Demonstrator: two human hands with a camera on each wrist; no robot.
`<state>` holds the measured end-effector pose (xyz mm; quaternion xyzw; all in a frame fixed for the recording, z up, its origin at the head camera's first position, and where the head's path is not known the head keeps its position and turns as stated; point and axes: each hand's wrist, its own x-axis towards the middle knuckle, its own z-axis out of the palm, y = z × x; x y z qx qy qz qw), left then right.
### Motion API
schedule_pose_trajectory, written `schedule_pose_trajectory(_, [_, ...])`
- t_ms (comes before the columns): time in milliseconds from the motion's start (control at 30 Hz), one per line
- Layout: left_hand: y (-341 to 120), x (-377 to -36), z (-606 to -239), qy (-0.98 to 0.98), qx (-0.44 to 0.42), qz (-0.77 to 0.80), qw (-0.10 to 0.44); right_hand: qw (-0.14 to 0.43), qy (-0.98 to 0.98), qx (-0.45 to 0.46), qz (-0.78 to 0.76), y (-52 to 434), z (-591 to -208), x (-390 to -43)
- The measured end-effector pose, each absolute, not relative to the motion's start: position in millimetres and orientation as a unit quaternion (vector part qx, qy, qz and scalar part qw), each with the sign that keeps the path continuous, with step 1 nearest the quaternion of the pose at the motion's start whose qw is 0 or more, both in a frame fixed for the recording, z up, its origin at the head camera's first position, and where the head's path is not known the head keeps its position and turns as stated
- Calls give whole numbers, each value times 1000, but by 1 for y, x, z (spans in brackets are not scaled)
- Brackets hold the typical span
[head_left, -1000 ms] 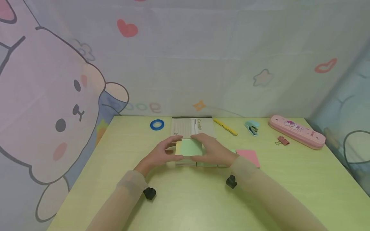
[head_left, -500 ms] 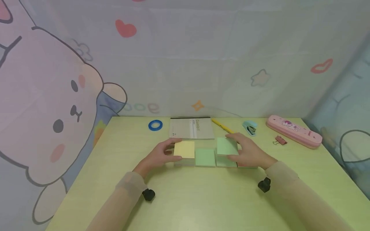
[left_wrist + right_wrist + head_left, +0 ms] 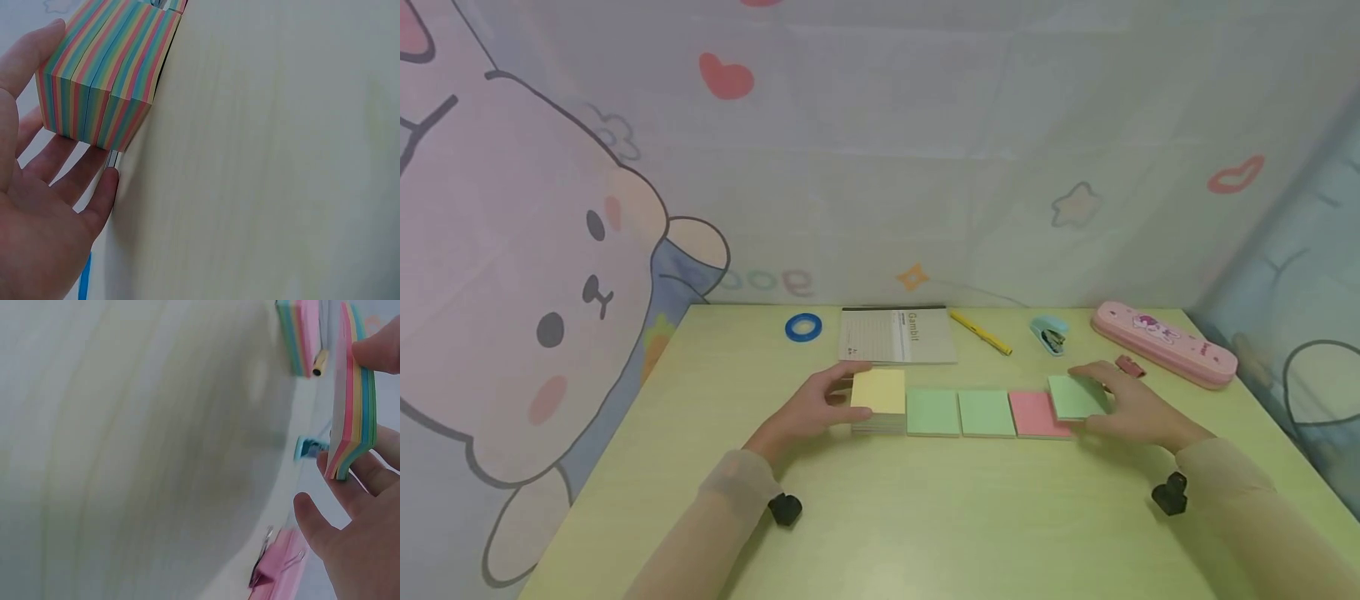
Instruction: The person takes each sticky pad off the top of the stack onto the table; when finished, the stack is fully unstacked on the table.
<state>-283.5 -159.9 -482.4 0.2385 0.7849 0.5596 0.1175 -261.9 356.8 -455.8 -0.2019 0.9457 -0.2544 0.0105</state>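
Note:
A thick multicoloured pad of sticky notes with a yellow top (image 3: 878, 392) sits mid-table, its striped side showing in the left wrist view (image 3: 100, 75). My left hand (image 3: 812, 407) grips it by thumb and fingers. To its right lie two green-topped piles (image 3: 932, 412) (image 3: 986, 412) and a pink-topped pile (image 3: 1036, 414) in a row. My right hand (image 3: 1131, 407) holds a thin green-topped chunk of notes (image 3: 1077, 397) just above the table, right of the pink pile; its layered edge (image 3: 356, 394) shows in the right wrist view.
Along the back of the yellow-green table (image 3: 880, 517) lie a blue tape ring (image 3: 803, 326), a notebook (image 3: 897, 334), a yellow pen (image 3: 981, 332), a teal stapler (image 3: 1048, 334), a pink binder clip (image 3: 1127, 364) and a pink pencil case (image 3: 1163, 342). A patterned cloth wall (image 3: 880, 167) surrounds the table.
My right hand has carried a green-topped chunk from the main pad rightward past the row to beyond the pink pile. The pad's top now shows yellow. My left hand stayed put.

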Motion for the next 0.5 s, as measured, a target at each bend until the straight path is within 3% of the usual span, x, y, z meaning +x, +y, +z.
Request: schedule_pose_trajectory(500, [-159,-280,-481,781,234,566,122,43,945,-216,-243,379,-470,-258])
